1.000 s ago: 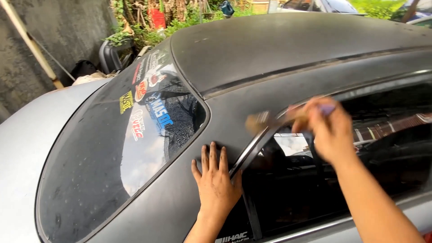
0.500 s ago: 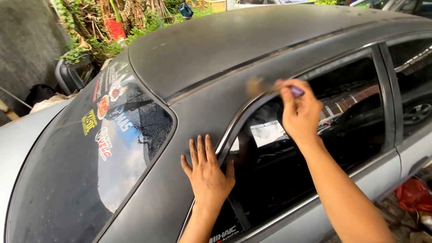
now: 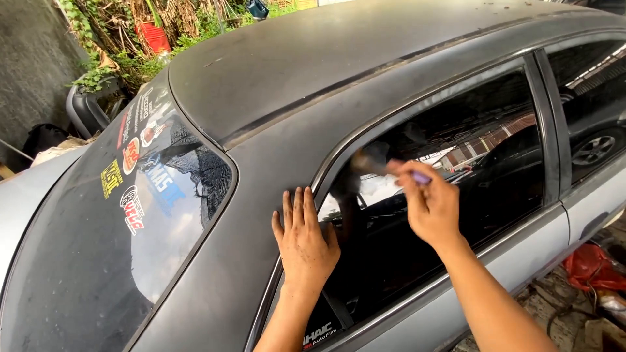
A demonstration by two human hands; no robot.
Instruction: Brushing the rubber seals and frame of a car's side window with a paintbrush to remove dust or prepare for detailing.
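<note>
I look down on the rear corner of a grey car with a dull dark roof (image 3: 339,58). My left hand (image 3: 302,236) lies flat, fingers spread, on the pillar beside the rear side window (image 3: 482,163). My right hand (image 3: 427,202) is closed on a small brush with a purple handle (image 3: 391,168); its blurred bristles point left at the window's upper front edge. The rear windscreen (image 3: 117,248) on the left carries several coloured stickers.
Plants and a red container (image 3: 153,36) stand behind the car by a grey wall. A red bag (image 3: 590,267) and clutter lie on the ground at lower right. The front door window (image 3: 593,98) lies further right.
My view has swung left and closer. My right hand with the brush has moved down along the window frame. My left hand stays flat on the pillar.
</note>
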